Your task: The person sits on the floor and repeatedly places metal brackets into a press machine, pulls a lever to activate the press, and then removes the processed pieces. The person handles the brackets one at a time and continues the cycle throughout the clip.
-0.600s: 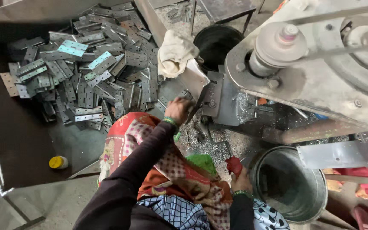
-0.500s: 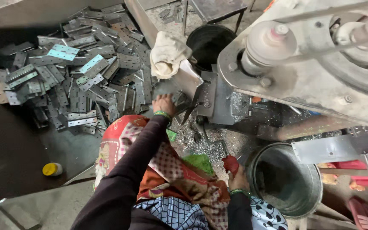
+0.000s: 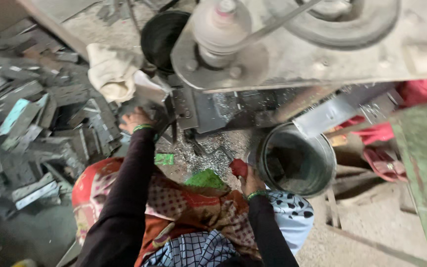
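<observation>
Metal strips [image 3: 30, 133], flat and grey, lie heaped on the dark tray at the left, and the left hand [image 3: 137, 121] reaches to the heap's near edge, arm stretched forward in a dark sleeve, green bangle at the wrist. Whether its fingers grip a strip cannot be told; they blur against the metal. The right hand [image 3: 247, 179] stays low, elbow bent, fingers closed around a small red object [image 3: 238, 167] just beside the rim of the metal bucket [image 3: 322, 163].
</observation>
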`<state>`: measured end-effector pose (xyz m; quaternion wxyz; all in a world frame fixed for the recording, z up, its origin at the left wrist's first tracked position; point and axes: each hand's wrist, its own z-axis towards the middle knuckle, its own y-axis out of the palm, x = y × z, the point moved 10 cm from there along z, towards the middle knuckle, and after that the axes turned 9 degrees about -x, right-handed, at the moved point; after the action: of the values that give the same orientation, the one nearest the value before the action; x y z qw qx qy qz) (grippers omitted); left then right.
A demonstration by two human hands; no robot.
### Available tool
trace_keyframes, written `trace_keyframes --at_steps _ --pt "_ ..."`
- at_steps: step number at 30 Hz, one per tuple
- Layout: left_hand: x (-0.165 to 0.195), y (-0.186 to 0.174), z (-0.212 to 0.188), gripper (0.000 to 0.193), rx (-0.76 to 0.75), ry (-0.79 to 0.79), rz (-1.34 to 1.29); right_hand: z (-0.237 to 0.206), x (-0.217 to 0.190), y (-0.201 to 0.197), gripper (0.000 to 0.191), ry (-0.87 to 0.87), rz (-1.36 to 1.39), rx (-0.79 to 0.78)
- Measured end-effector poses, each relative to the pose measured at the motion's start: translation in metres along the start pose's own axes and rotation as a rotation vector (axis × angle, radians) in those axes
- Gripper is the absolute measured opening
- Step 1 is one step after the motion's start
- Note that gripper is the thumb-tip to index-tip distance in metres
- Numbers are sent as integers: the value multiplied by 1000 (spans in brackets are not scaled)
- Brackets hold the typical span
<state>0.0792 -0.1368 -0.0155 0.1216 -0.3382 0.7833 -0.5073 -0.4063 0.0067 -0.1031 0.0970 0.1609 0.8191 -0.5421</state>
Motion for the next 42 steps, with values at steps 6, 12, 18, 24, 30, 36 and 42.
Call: trace_keyframes --at_steps 6,12,18,24,30,36,42 --pt "-7 -11 5 74 -27 159 -122 -13 -11 -24 66 -138 85 159" --pt "-2 -7 -22 53 50 148 -12 -19 -12 -24 63 -98 63 80" --pt "44 -11 -27 78 148 499 221 -15 -7 -28 61 -97 72 102" --pt "21 -8 -8 84 -97 402 208 -12 -6 -22 54 -57 93 32" --pt "-5 -16 -3 93 -85 372 135 -14 -1 -23 58 -60 125 5" --pt "-37 5 -6 87 -150 293 83 -11 8 -23 57 -29 99 9" --pt "-37 18 -14 87 -27 276 199 -14 8 -25 58 -62 112 46"
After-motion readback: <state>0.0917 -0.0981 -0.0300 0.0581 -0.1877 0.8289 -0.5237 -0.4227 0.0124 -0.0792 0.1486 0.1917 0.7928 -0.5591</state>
